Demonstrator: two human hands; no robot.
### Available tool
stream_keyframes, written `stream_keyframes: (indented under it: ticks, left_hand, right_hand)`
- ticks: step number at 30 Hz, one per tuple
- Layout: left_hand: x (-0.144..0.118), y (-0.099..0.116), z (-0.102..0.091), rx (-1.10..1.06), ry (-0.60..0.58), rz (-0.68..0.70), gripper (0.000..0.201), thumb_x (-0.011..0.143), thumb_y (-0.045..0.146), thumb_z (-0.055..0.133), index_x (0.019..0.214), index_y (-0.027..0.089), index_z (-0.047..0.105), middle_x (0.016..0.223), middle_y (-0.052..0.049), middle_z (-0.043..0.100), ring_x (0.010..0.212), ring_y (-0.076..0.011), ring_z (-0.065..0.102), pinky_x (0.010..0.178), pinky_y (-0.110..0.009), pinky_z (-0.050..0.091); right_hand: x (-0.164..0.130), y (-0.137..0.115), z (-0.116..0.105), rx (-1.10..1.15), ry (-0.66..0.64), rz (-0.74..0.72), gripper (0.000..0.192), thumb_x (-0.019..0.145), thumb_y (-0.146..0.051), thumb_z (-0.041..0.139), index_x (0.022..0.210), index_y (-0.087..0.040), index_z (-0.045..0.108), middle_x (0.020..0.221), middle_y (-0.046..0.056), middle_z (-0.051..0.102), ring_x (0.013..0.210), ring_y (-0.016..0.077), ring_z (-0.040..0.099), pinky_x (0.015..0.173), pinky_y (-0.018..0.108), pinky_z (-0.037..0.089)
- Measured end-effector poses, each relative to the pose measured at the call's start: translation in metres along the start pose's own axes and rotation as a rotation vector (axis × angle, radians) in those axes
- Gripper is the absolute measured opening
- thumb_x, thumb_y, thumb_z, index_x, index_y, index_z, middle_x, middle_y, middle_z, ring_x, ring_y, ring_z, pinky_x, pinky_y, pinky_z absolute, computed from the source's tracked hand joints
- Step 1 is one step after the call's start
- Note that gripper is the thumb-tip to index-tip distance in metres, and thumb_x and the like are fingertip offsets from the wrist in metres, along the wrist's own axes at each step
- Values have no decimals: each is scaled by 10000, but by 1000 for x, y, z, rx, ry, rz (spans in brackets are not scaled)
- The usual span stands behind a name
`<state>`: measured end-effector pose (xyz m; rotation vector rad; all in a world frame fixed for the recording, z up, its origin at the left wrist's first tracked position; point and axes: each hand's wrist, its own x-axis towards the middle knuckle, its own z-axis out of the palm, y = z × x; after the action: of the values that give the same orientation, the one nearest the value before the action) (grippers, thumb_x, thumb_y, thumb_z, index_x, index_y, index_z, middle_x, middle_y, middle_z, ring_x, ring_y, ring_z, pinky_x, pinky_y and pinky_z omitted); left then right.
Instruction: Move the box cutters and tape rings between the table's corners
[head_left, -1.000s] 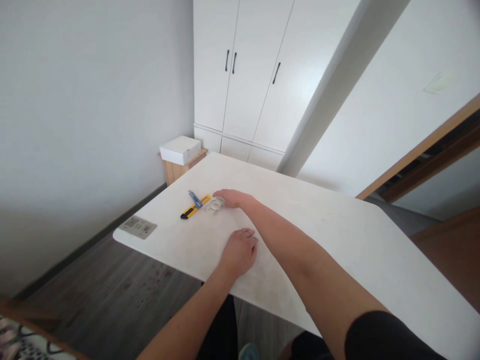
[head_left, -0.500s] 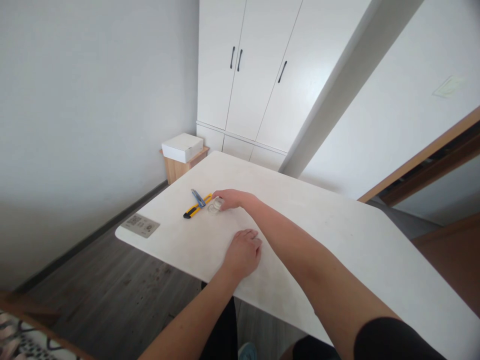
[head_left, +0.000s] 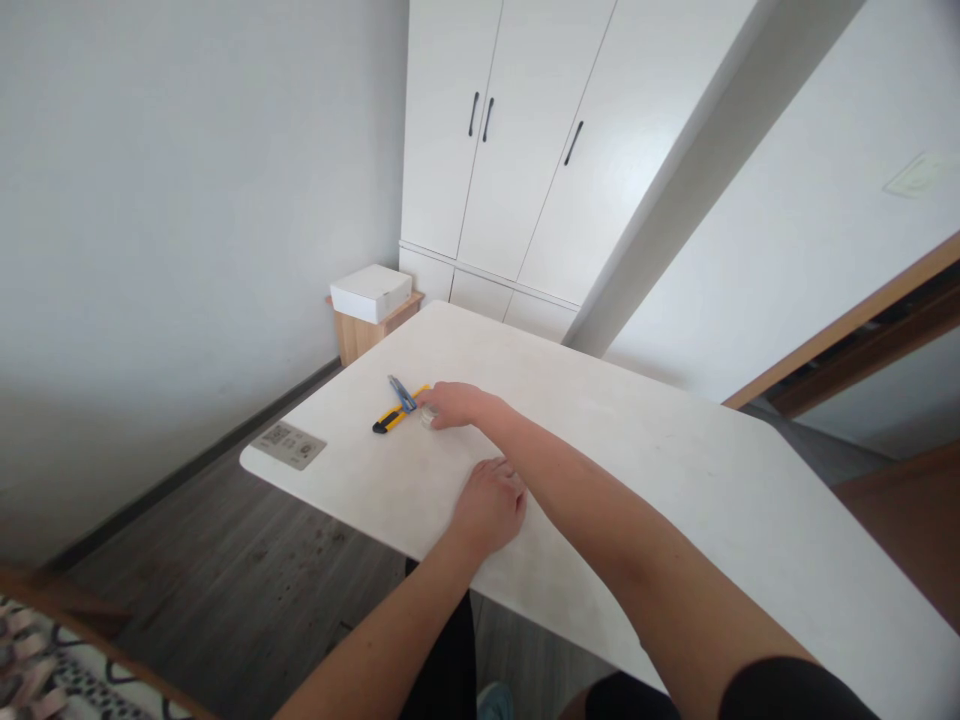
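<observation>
On table (head_left: 675, 470), right hand (head_left: 454, 403) outstretched, covering tape roll (head_left: 427, 416)

Table (head_left: 675, 480): centre of view, running from near right to far left.
Utility knife (head_left: 399, 408): on table, far-left part.
Right hand (head_left: 454, 405): on table, just right of knife, covering a small object.
Left hand (head_left: 487, 508): on table near front edge, nearer than right hand.
Card (head_left: 289, 445): on table's left corner.
Box (head_left: 371, 293): on stand (head_left: 367, 332), beyond table.
Wardrobe (head_left: 525, 150): behind table, right of box.
</observation>
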<state>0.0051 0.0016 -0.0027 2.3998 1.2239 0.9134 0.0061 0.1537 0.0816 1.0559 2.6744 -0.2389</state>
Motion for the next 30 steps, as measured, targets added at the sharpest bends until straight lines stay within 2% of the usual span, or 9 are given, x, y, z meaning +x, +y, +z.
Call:
stream_keyframes:
  ticks: [6, 13, 19, 26, 30]
  left_hand:
    - [0, -2, 4, -28, 13, -9, 208, 861, 161, 513, 939, 205, 701, 971, -99, 726, 1023, -267, 638, 958, -456, 479]
    - [-1, -3, 6, -51, 24, -7, 192, 862, 170, 506, 882, 205, 694, 1011, -121, 726, 1107, -280, 622, 1003, -469, 465]
    - [-1, -5, 9, -43, 38, 6, 174, 875, 182, 507, 871, 201, 680, 1017, -106, 731, 1087, -260, 631, 1011, -453, 468]
    - [-1, -8, 14, -19, 51, 18, 177, 874, 170, 503, 843, 188, 677, 984, -106, 731, 1097, -269, 630, 1016, -472, 470]
    - [-2, -10, 16, -14, 41, 36, 188, 880, 173, 492, 889, 187, 679, 990, -110, 730, 1089, -273, 634, 1025, -488, 465]
  right_hand:
    - [1, -11, 2, -5, -4, 44, 550, 805, -316, 696, 1338, -259, 574, 1269, 135, 620, 1059, 306, 652, 795, 371, 530]
    - [-1, -15, -2, -28, -23, 46, 547, 812, -276, 704, 1342, -276, 568, 1260, 114, 646, 1107, 310, 638, 800, 365, 530]
    - [1, -15, -3, -45, -50, 68, 552, 819, -333, 718, 1342, -283, 551, 1263, 102, 649, 1115, 287, 639, 789, 334, 529]
    - [1, -18, 1, -81, -30, 64, 532, 819, -288, 702, 1330, -290, 555, 1312, 101, 609, 1092, 272, 653, 762, 321, 540]
    - [2, -21, 4, -96, -25, 60, 450, 852, -239, 660, 1292, -298, 585, 1298, 91, 617, 1093, 268, 652, 754, 324, 541]
